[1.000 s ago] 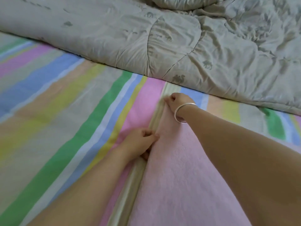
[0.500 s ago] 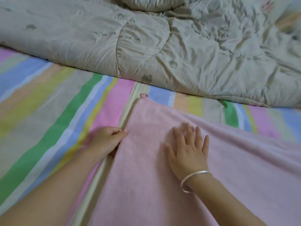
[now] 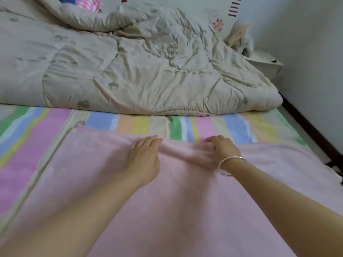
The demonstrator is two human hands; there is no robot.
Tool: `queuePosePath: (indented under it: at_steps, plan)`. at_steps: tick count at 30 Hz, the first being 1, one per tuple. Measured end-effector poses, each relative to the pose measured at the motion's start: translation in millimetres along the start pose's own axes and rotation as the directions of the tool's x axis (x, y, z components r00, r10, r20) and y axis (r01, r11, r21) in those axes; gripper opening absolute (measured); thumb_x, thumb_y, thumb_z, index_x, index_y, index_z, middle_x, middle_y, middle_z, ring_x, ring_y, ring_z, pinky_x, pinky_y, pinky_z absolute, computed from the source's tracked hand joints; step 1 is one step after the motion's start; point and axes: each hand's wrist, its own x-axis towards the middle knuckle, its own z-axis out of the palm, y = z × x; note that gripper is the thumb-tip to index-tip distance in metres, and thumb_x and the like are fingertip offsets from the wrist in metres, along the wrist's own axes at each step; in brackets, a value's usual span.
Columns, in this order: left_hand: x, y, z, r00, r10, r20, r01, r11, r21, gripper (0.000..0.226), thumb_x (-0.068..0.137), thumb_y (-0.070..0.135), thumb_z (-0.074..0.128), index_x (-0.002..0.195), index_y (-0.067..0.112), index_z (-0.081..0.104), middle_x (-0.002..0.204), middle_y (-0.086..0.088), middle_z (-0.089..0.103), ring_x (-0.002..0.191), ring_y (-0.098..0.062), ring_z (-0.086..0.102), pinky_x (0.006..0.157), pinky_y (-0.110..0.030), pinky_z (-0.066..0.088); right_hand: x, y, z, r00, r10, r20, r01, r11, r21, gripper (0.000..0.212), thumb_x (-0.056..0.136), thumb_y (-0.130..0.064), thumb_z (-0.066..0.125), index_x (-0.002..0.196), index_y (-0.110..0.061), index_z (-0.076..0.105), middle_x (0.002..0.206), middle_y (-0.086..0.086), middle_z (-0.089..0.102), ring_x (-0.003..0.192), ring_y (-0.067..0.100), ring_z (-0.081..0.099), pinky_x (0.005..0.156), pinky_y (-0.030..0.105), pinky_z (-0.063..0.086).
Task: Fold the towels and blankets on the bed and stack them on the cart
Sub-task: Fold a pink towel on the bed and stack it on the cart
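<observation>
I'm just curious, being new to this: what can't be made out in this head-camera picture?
Cart: nowhere in the head view.
Right hand: fingers motion-blurred, so its hold on the pink towel is unclear.
Towel's near edge: cut off by the frame's bottom edge.
Patterned fabric, top left: mostly hidden behind the beige quilt.

Pink towel (image 3: 185,201) spread on striped bed (image 3: 37,145), left hand (image 3: 144,156) flat near its 12 o'clock edge, right hand (image 3: 223,149) blurred beside, beige quilt (image 3: 130,71) beyond.
</observation>
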Motion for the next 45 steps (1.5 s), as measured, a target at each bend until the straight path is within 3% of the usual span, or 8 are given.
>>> queuePosePath:
  at_steps: [3, 10, 14, 21, 27, 34, 39, 45]
  plan:
    - [40.1, 28.5, 11.2, 0.991, 0.045, 0.129, -0.054, 0.996, 0.069, 0.054, 0.099, 0.022, 0.039, 0.151, 0.022, 0.026, 0.158, 0.001, 0.027, 0.144, -0.016, 0.026, 0.115, -0.027, 0.017, -1.7, 53.4, -10.8, 0.986, 0.064, 0.153, -0.047, 0.992, -0.115, 0.057, 0.086, -0.01, 0.052, 0.139, -0.03, 0.042, 0.137, -0.001, 0.048, 0.128, 0.022, 0.04, 0.099, 0.032, 0.039]
    - [91.1, 28.8, 32.4, 0.921, -0.073, 0.384, -0.024, 0.97, 0.242, 0.049, 0.093, 0.036, 0.052, 0.141, 0.027, 0.045, 0.142, -0.003, 0.047, 0.127, -0.025, 0.047, 0.102, -0.037, 0.042, 8.3, 69.2, 15.0, 0.976, -0.214, 0.029, 0.209, 0.902, -0.377, 0.053, 0.092, -0.021, 0.048, 0.142, -0.023, 0.032, 0.136, 0.005, 0.042, 0.128, 0.028, 0.036, 0.112, 0.037, 0.022]
    - [81.9, 39.5, 51.3, 0.966, -0.08, 0.246, -0.037, 0.898, 0.438, 0.042, 0.094, 0.039, 0.053, 0.131, 0.02, 0.046, 0.13, -0.005, 0.046, 0.124, -0.023, 0.043, 0.096, -0.037, 0.041, 14.5, 65.0, 15.9, 0.98, -0.198, -0.032, 0.158, 0.859, -0.488, 0.025, 0.098, -0.02, 0.04, 0.122, -0.018, 0.048, 0.121, 0.004, 0.056, 0.117, 0.026, 0.043, 0.098, 0.038, 0.03]
    - [78.4, 38.8, 59.4, 0.981, -0.064, 0.185, -0.046, 0.842, 0.538, 0.037, 0.095, 0.046, 0.051, 0.121, 0.019, 0.054, 0.124, -0.003, 0.055, 0.119, -0.022, 0.05, 0.093, -0.034, 0.038, 2.6, 56.4, 23.7, 0.99, -0.123, -0.069, 0.082, 0.9, -0.429, 0.025, 0.096, -0.008, 0.037, 0.112, -0.014, 0.055, 0.115, 0.006, 0.059, 0.111, 0.028, 0.049, 0.075, 0.034, 0.031]
    - [103.0, 16.1, 22.4, 0.962, -0.164, 0.218, 0.118, 0.971, 0.208, 0.026, 0.09, 0.043, 0.059, 0.109, 0.025, 0.057, 0.12, -0.006, 0.062, 0.109, -0.03, 0.057, 0.082, -0.032, 0.045, 26.7, 90.0, -26.4, 1.0, -0.019, -0.011, 0.016, 0.969, -0.245, 0.023, 0.093, -0.026, 0.049, 0.112, -0.023, 0.061, 0.116, 0.004, 0.06, 0.112, 0.027, 0.052, 0.085, 0.032, 0.04]
    - [91.2, 22.6, 72.5, 0.991, -0.13, 0.015, 0.103, 0.845, 0.525, 0.021, 0.097, 0.018, 0.044, 0.117, 0.017, 0.051, 0.12, -0.006, 0.058, 0.113, -0.026, 0.054, 0.089, -0.035, 0.038, 29.1, 65.0, 8.4, 0.983, 0.019, -0.184, -0.094, 0.909, -0.406, 0.03, 0.095, -0.008, 0.035, 0.118, -0.014, 0.054, 0.118, 0.007, 0.054, 0.116, 0.029, 0.045, 0.09, 0.038, 0.036]
    - [75.2, 29.9, 90.1, 0.981, 0.195, -0.024, -0.125, 0.716, 0.687, 0.027, 0.091, 0.01, 0.028, 0.107, 0.022, 0.047, 0.107, 0.001, 0.054, 0.1, -0.02, 0.052, 0.077, -0.034, 0.038, 18.1, 71.6, 38.0, 0.972, 0.063, -0.227, -0.134, 0.941, -0.311, 0.029, 0.094, -0.006, 0.033, 0.118, -0.012, 0.047, 0.119, 0.009, 0.05, 0.114, 0.03, 0.044, 0.083, 0.039, 0.037]
    - [55.9, 17.0, 80.8, 0.913, 0.392, -0.115, -0.229, 0.724, 0.65, 0.015, 0.075, 0.006, 0.037, 0.08, 0.016, 0.048, 0.073, -0.006, 0.053, 0.064, -0.025, 0.053, 0.05, -0.03, 0.035, -9.5, 70.0, 45.6, 0.921, 0.04, -0.387, -0.115, 0.978, -0.173, 0.031, 0.087, -0.005, 0.028, 0.103, -0.007, 0.055, 0.104, 0.016, 0.052, 0.101, 0.036, 0.048, 0.066, 0.038, 0.027]
